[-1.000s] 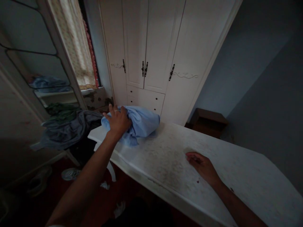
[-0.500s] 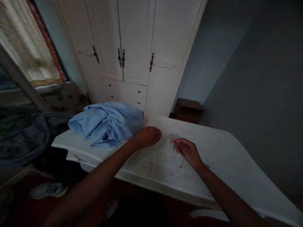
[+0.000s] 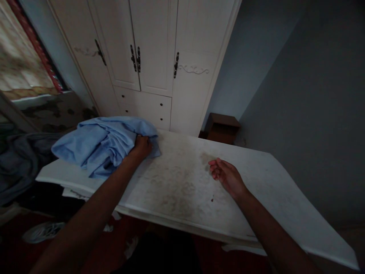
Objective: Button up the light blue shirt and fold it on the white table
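A crumpled light blue cloth lies bunched on the left end of a white, stained tabletop. My left hand is closed on the right edge of that cloth. Over the middle of the tabletop, my right hand hovers or rests with its fingers loosely curled and apart, holding nothing.
A white wardrobe with dark handles and drawers stands behind the table. A small brown stand sits by the blue wall. Grey clothes are heaped at left, and a shoe lies on the red floor.
My left hand let go of the cloth, drew back to the bare tabletop, then reached left again and gripped the cloth's right edge. The view has swung right.
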Tool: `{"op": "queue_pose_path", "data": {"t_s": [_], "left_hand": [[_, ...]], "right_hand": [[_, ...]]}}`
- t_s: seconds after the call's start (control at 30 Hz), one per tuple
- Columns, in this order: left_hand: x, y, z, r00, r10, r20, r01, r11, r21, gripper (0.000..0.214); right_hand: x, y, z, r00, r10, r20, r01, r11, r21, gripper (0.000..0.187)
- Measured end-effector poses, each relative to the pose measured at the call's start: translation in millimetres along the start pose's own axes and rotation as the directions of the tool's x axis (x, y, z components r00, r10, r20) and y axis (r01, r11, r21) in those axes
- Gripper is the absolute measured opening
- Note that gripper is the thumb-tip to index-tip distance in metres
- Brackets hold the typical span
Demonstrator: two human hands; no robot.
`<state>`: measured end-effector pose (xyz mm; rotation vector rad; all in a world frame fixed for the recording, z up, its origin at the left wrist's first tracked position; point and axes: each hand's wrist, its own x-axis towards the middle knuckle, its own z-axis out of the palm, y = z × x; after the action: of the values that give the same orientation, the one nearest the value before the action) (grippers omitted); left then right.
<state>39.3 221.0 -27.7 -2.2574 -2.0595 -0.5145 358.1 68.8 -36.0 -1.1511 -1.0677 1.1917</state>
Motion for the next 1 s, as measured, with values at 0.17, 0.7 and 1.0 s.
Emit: {"op": "queue_pose_path", "data": {"t_s": [0.17,0.7,1.0], "left_hand": [[-3,6,-6.7,0.994,0.106,-0.036,-0.111,0.976,-0.190,0.028],[-23,76,15.1,0.875,0.261,0.407,0.393,0.108,-0.913,0.017],[-40,84,29.5,0.897,0.418,0.147,-0.143,0.587,-0.797,0.031]], "right_hand": [[0,-3,1,0.997,0.061,0.041,-0.062,0.998,0.017,0.046],[29,-34,13,0.951,0.172,0.255,-0.141,0.981,-0.135,0.037],[30,16,10,0.929,0.092,0.358,0.087,0.886,-0.455,0.037]]}}
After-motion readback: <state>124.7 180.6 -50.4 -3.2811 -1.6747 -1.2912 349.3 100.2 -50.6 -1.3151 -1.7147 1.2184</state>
